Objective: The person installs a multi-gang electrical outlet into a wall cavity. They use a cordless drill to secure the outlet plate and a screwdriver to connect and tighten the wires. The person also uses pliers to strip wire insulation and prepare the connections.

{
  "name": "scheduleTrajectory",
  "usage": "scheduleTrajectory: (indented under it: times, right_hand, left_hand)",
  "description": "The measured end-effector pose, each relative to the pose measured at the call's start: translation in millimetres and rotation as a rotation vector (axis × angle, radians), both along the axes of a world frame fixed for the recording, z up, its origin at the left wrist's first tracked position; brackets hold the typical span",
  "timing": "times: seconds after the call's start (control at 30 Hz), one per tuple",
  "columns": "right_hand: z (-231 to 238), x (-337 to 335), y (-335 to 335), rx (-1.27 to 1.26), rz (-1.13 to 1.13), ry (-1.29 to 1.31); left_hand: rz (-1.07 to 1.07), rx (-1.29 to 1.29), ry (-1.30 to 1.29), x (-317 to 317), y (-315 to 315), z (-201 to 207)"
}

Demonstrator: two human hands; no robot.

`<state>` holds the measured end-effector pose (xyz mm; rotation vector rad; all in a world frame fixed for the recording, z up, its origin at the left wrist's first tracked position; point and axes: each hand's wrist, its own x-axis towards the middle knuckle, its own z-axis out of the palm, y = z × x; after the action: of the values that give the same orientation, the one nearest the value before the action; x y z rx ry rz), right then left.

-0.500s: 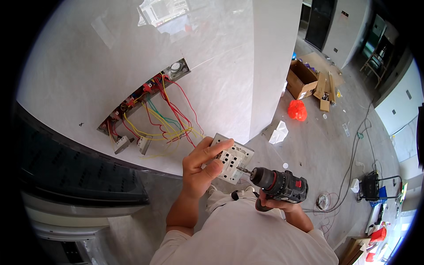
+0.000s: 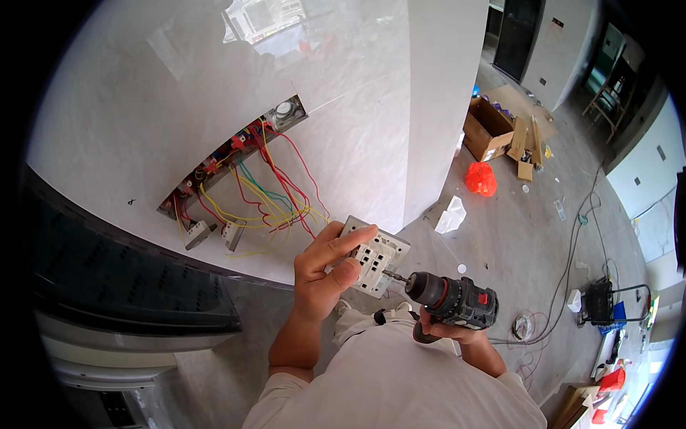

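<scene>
Head view. White panel: near centre, off the wall; roughly square, holed side up, no clear long axis; left hand pinching its left part. Drill: right hand's fingers wrapped round grip; long axis left-right, bit pointing left, contact unclear. Far left: recess uncovered, wires hanging out.

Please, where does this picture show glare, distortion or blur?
Head view: a bright window-like reflection glares on the glossy wall; the wall's lower edge looks bowed by the fisheye; brightness washes out the lower right rim; the drill and left hand look fairly sharp.
</scene>
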<state>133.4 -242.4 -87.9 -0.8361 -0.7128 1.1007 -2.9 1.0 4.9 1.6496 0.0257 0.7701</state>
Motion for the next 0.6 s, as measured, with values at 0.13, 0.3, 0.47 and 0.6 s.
scheduleTrajectory:
  times: [0.13,0.3,0.47,0.6]
  right_hand:
    - [3.8,-2.2,1.4,0.001,-0.027,0.0]
    - [11.1,-0.5,3.4,-0.01,0.006,0.028]
    - [-0.6,0.9,-4.1,-0.168,-0.082,-0.476]
    - [10.9,1.3,0.4,-0.114,0.027,-0.148]
  left_hand:
    - [0.012,-0.027,0.039,-2.3,-0.4,-0.1]
    - [0.013,-0.002,-0.021,-0.1,3.9,-5.8]
    - [0.073,-0.198,-0.014,1.1,4.8,3.4]
    - [0.032,-0.151,-0.073,8.3,-0.2,1.4]
